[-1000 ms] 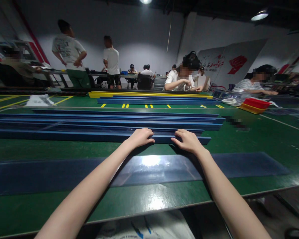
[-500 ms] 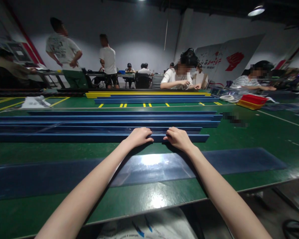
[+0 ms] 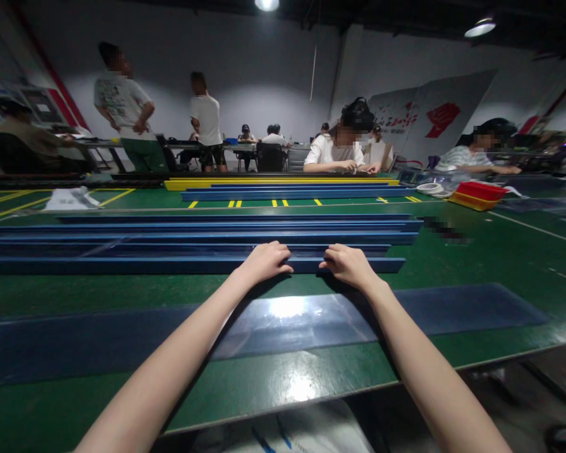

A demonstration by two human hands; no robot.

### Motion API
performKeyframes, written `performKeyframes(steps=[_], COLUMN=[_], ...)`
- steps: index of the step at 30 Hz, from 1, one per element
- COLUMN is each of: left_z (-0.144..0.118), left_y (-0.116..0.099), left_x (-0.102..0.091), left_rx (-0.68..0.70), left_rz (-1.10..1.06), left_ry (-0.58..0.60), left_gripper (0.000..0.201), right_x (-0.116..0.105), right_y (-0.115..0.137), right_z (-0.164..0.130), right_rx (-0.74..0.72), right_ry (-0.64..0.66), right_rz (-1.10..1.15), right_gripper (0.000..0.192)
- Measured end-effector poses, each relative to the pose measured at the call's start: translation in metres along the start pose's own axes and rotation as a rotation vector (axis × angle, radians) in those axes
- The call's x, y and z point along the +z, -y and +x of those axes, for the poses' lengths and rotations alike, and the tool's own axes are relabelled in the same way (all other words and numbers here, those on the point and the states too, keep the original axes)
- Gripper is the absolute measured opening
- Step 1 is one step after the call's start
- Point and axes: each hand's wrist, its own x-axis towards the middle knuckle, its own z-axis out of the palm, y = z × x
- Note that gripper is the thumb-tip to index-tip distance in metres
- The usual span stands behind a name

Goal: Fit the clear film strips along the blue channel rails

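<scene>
Inspector: Report the arms and the hands first.

Clerk: Two bare forearms extend over the near edge of the tabletop (image 3: 500,251), converging forward. The left hand (image 3: 268,260) and right hand (image 3: 349,264) sit apart, roughly level, backs uppermost, thumbs pointing towards one another.

Inspector: State of the hands?

Clerk: Both are gripping the nearest blue rail (image 3: 170,266), fingers bent over its top, thumbs at its near side. The contact beneath the fingers is hidden.

Inspector: Position of that rail?

Clerk: On the tabletop, roughly parallel to the near edge and set back from it. Its right end stops short of the tabletop's right side; its left end runs out of view.

Inspector: Counts?

Clerk: One clear sheet (image 3: 462,308), lying flat between that rail and the near edge, beneath the forearms. Several further blue lengths (image 3: 207,238) lie behind the rail; overlapping edges prevent an exact count. Towards the far edge, one yellow rail (image 3: 188,184). Towards the far right, one red tray (image 3: 481,190) and, just left of it, one white coil (image 3: 429,189).
</scene>
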Motion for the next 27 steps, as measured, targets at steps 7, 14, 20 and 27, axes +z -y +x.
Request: performKeyframes(steps=[7,14,20,27], left_z=[-0.0013,-0.0022,-0.0025,-0.0022], left_y=[-0.0003,-0.0006,-0.0009,-0.0008], left_x=[0.0024,0.0019,0.0009,0.0009], left_rx=[-0.014,-0.028,-0.033,-0.045], left_rz=[-0.007,-0.023,-0.006,-0.021], left_ry=[-0.011,0.004,0.010,0.009], left_gripper=[0.024,0.025,0.025,0.026], right_x=[0.0046,0.0044,0.0047,0.0053], right_y=[-0.0027,-0.0016,-0.0017,-0.0026], right_z=[-0.0023,-0.0024,-0.0021,-0.0027], right_rx=[0.001,0.013,0.020,0.008], right_ry=[-0.060,-0.058,-0.043,-0.065], right_rz=[0.032,0.040,0.041,0.034], right_gripper=[0.020,0.020,0.019,0.019])
